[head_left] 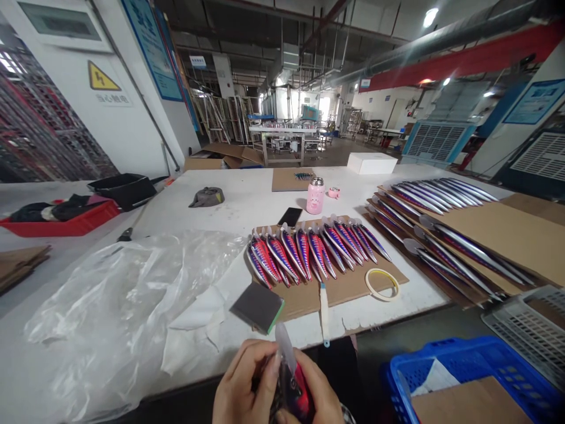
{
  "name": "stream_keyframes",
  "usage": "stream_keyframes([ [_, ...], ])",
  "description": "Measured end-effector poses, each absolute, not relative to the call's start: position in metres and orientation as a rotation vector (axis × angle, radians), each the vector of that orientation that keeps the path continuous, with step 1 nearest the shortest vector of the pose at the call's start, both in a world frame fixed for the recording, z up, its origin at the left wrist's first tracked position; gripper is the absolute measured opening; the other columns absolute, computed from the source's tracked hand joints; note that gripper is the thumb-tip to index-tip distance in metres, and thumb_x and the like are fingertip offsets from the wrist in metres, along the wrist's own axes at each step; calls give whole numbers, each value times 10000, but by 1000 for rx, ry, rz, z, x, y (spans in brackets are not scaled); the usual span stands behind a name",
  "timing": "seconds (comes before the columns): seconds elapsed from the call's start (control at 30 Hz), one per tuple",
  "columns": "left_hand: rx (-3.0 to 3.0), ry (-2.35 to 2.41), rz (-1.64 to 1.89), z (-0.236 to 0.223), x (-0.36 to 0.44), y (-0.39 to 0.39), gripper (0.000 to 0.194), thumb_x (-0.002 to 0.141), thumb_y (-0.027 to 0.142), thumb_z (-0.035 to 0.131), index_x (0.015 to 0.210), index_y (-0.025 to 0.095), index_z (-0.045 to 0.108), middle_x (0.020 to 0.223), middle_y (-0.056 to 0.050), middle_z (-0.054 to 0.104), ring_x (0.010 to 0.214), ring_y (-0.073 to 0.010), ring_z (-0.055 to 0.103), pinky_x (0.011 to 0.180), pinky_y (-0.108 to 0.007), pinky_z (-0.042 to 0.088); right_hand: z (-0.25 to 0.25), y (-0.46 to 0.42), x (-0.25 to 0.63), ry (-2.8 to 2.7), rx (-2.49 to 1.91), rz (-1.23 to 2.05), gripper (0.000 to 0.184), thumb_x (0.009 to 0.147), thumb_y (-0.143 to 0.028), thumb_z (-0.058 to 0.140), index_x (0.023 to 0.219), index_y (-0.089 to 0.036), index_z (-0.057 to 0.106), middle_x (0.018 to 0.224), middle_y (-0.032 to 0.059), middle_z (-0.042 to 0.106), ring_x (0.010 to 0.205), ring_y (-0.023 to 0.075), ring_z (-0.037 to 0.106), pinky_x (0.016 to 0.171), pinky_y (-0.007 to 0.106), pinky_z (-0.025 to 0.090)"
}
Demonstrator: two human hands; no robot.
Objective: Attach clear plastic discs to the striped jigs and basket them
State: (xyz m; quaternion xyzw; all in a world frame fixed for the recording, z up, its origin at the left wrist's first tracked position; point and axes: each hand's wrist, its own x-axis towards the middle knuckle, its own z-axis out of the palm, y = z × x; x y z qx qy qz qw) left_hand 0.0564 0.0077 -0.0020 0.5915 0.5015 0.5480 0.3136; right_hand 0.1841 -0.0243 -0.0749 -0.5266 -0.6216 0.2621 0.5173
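My left hand [245, 383] and my right hand [315, 394] both grip a fishing lure [291, 391] at the table's near edge. It has a dark red and purple body, and its clear plastic lip [285, 347] points up. Just beyond my hands lies a grey and green sanding sponge [257, 306]. Farther out, several finished lures [304, 253] lie side by side on a cardboard sheet [353, 288]. A white-handled tool [324, 312] and a roll of tape [382, 284] rest on that sheet's near edge.
More lures lie on cardboard [485, 241] to the right. A plastic sheet [119, 312] covers the left of the white table [247, 203], which also holds a pink bottle [315, 196] and a phone [290, 217]. A blue basket [468, 377] and a grey basket [529, 330] stand near my right.
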Motion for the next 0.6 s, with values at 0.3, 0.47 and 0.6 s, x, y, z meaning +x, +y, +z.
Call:
stream_keyframes([
  [0.3, 1360, 979, 1350, -8, 47, 10, 101, 807, 289, 690, 903, 300, 718, 928, -10, 609, 777, -149, 640, 704, -217, 552, -86, -18, 186, -1477, -1368, 668, 716, 567, -108, 664, 1275, -189, 602, 1224, 71, 697, 1125, 269, 658, 982, 303, 517],
  [0.47, 1215, 1085, 1334, 3, 49, 5, 157, 807, 405, 673, 885, 285, 737, 932, -3, 644, 696, -133, 626, 662, -202, 538, -81, -18, 185, -1481, -1427, 668, 722, 536, -65, 628, 1250, -172, 614, 1225, 82, 696, 1121, 270, 660, 978, 318, 523],
  [0.6, 1255, 1130, 1241, -1, 43, 9, 161, 844, 384, 631, 892, 276, 741, 970, -12, 667, 724, -151, 637, 673, -226, 544, -79, -18, 185, -1517, -1433, 636, 757, 526, -47, 610, 1268, -199, 592, 1245, 66, 687, 1130, 279, 655, 982, 356, 527],
])
